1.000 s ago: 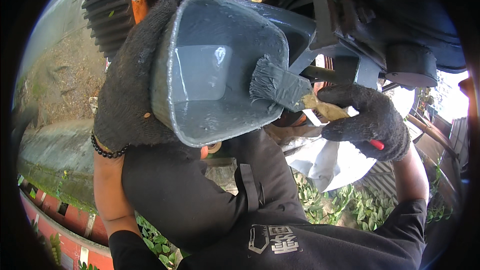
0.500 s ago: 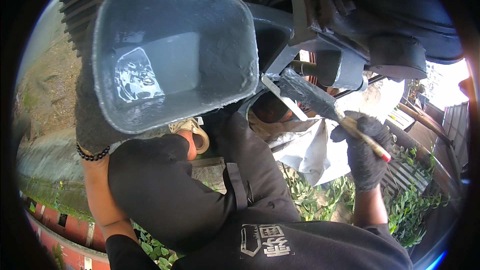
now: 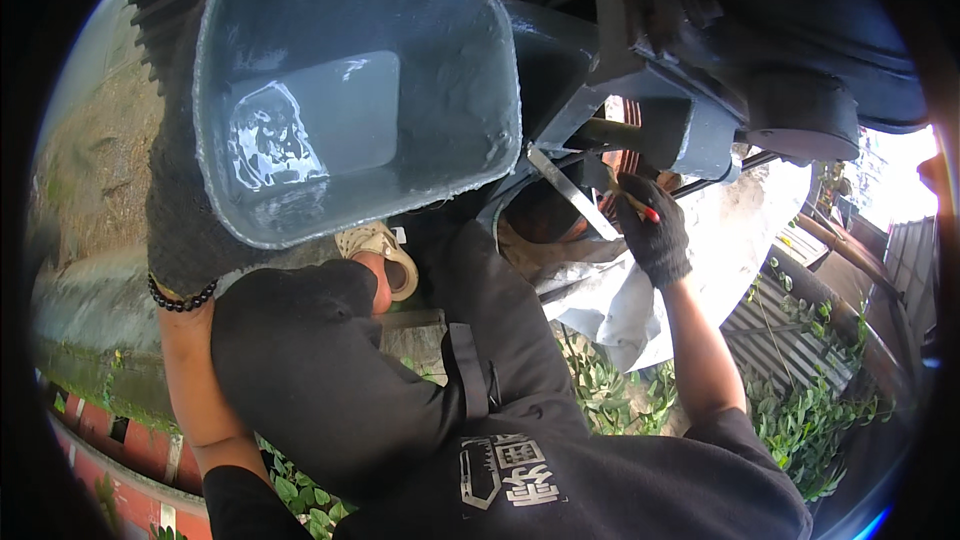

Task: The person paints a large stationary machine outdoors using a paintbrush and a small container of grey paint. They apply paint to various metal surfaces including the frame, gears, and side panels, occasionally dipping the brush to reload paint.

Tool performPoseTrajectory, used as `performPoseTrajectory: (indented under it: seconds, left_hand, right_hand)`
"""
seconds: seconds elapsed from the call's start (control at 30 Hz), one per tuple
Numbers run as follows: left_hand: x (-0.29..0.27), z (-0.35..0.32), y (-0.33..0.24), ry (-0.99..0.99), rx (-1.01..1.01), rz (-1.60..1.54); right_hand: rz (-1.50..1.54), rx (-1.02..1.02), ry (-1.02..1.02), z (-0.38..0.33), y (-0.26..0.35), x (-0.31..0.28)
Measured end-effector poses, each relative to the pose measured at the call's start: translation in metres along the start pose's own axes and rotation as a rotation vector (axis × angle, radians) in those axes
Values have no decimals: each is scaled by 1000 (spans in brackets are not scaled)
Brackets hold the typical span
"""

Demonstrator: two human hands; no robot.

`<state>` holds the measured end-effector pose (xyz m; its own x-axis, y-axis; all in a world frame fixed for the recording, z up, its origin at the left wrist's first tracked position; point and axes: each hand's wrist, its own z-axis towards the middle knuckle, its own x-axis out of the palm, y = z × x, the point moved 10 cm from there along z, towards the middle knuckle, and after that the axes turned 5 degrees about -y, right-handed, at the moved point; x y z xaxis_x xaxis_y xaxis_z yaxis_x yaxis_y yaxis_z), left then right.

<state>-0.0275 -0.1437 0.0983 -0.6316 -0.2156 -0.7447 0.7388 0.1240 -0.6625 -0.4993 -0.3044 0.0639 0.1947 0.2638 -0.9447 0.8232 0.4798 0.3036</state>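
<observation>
Brush (image 3: pixel 637 204) in at the machine (image 3: pixel 708 135), tub (image 3: pixel 455 90) in hand

Here's the brush, its red-tipped handle clasped in the gloved right hand (image 3: pixel 655 242), bristles hard to make out against the machine. Across to the tub: wet grey paint (image 3: pixel 275 140) glinting near its lower left corner, the gloved left hand (image 3: pixel 185 215) holding its left edge, fingers mostly hidden. Below the tub's lower edge, a shoe (image 3: pixel 402 275); behind the right wrist, a white sheet (image 3: pixel 740 230).

grey tub (image 3: pixel 455 90), red-tipped brush handle (image 3: pixel 642 207), black gloves (image 3: pixel 658 248)
</observation>
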Motion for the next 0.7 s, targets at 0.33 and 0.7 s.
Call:
performPoseTrajectory:
  seconds: [0.33, 0.7]
  left_hand:
    - [-20, -20, 17, -39, -76, 18]
    - [-31, -34, 21, -47, -141, 38]
  right_hand:
    - [77, 284, 302, 17, -76, 89]
    - [155, 344, 220, 30, -35, 67]
